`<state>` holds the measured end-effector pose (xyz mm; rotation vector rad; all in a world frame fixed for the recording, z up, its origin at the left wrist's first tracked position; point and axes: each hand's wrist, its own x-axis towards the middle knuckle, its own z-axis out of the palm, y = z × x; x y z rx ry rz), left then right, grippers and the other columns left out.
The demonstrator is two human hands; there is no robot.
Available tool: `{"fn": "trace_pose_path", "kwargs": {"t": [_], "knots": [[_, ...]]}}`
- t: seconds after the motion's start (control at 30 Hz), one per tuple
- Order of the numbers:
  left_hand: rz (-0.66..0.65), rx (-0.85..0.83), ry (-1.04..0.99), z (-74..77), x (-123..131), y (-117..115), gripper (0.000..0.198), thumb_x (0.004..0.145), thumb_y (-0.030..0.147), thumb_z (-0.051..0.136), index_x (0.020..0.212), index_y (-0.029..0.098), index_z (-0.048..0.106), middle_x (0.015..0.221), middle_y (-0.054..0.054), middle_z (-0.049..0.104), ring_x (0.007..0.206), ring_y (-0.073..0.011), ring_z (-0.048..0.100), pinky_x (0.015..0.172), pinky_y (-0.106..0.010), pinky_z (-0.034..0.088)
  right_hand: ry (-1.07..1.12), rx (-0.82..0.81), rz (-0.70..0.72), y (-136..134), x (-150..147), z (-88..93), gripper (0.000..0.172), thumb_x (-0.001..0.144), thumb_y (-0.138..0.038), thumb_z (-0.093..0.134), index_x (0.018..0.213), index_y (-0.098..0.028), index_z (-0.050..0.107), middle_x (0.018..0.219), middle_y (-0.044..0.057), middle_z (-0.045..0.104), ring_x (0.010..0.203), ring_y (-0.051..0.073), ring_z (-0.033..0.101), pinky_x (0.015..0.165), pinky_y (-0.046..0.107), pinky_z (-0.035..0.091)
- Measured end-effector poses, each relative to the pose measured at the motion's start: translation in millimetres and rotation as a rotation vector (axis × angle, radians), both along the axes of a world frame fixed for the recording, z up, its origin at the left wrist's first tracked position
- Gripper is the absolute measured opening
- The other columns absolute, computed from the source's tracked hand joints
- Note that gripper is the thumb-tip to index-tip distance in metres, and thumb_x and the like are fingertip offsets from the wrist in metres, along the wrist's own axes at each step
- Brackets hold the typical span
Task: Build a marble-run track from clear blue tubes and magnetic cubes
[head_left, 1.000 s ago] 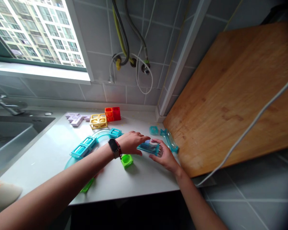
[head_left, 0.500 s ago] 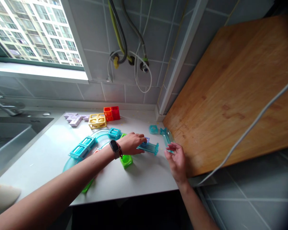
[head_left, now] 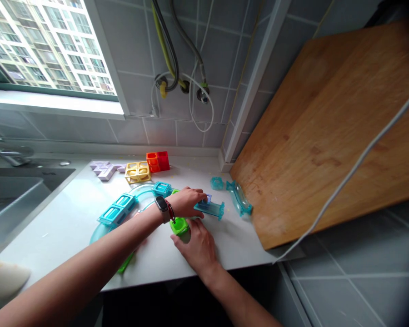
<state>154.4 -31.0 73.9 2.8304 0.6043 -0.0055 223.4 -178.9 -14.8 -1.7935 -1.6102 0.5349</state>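
My left hand (head_left: 188, 201), with a watch on its wrist, is closed on one end of a clear teal track piece (head_left: 211, 209) lying on the white counter (head_left: 71, 213). Just below it my right hand (head_left: 196, 245) has its fingers round a small green cube block (head_left: 179, 225). Behind my left arm a pale teal curved track (head_left: 139, 193) carries teal window blocks (head_left: 117, 209). A further teal block (head_left: 162, 188) sits at the curve's far end.
A yellow grid block (head_left: 138, 172), a red-orange block (head_left: 158, 161) and lilac pieces (head_left: 104, 169) lie near the tiled wall. A teal ring (head_left: 217, 183) and a curved teal chute (head_left: 238, 198) rest beside a big wooden board (head_left: 327, 131). A sink (head_left: 17, 190) is at left.
My right hand left the teal track piece, swung out to the right, then came back left and down onto the green cube. My left hand stayed on the track piece.
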Motion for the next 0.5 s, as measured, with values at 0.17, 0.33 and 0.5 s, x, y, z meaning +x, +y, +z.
{"fn": "trace_pose_path", "kwargs": {"t": [0.17,0.33,0.5], "knots": [[0.001,-0.027,-0.005,-1.8,0.1,2.2,0.044,0.079,0.046,0.08,0.112,0.02,0.067,0.105,-0.007,0.07,0.089,-0.0238,0.07,0.078,-0.031,0.047,0.046,0.074,-0.019,-29.9,32.2,1.2,0.04,0.078,-0.035,0.077,0.116,-0.026,0.065,0.112,0.011,0.064,0.099,0.033,0.067,0.088,0.045,0.057],[0.004,-0.043,-0.034,-5.4,0.7,4.4,0.042,0.079,0.048,0.079,0.11,0.021,0.069,0.102,-0.006,0.07,0.085,-0.0223,0.069,0.076,-0.03,0.046,0.111,0.065,-0.007,-52.3,95.5,-0.2,0.051,0.081,-0.026,0.072,0.13,-0.024,0.06,0.117,0.012,0.067,0.104,0.032,0.065,0.09,0.047,0.058],[0.019,-0.053,-0.034,-3.3,1.2,3.7,0.041,0.08,0.047,0.078,0.11,0.021,0.069,0.101,-0.006,0.07,0.085,-0.0225,0.068,0.076,-0.03,0.046,0.104,0.006,-0.023,-46.0,132.6,3.2,0.057,0.077,-0.029,0.077,0.132,-0.022,0.06,0.118,0.012,0.067,0.101,0.03,0.066,0.092,0.047,0.056]]}}
